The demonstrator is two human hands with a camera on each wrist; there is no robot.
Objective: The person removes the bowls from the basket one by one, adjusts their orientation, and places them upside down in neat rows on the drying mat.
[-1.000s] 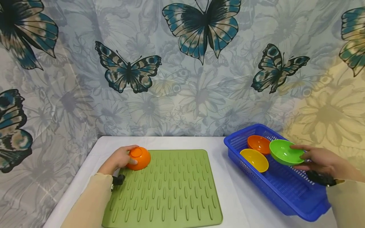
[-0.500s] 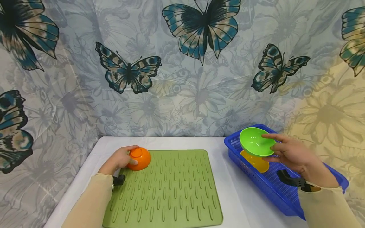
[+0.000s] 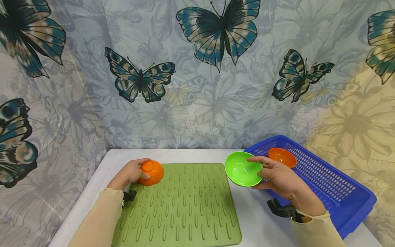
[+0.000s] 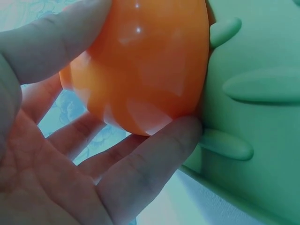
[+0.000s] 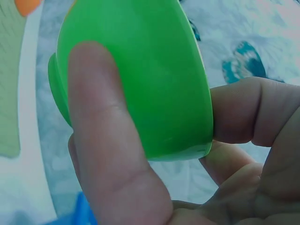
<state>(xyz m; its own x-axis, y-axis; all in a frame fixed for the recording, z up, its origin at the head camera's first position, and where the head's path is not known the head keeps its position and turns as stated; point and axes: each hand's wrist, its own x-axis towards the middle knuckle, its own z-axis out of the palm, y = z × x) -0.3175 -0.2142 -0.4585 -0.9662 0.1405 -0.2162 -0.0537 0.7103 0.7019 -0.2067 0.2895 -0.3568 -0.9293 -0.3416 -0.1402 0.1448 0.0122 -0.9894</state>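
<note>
My left hand [image 3: 131, 174] holds an orange bowl [image 3: 154, 172] upside down at the back left corner of a green ridged mat [image 3: 185, 206]. In the left wrist view, thumb and fingers lie around the side of this orange bowl [image 4: 150, 61], its rim against the mat. By its rim my right hand [image 3: 284, 180] pinches a bright green bowl [image 3: 240, 171], raised and tilted, its hollow showing to the head camera. It hangs over the mat's right edge. The right wrist view shows the thumb pressed on the outside of the green bowl [image 5: 150, 79].
A blue perforated basket [image 3: 348, 178] stands on the white-covered table [image 3: 256, 216] at right. Inside it sits another orange bowl [image 3: 282, 156]; the yellow bowl beside it is hidden behind my right hand. A butterfly-printed cloth [image 3: 197, 113] hangs behind the table.
My right hand has lifted the green bowl out of the basket and carried it left to the mat's right edge. The left hand and its orange bowl have stayed in place.
</note>
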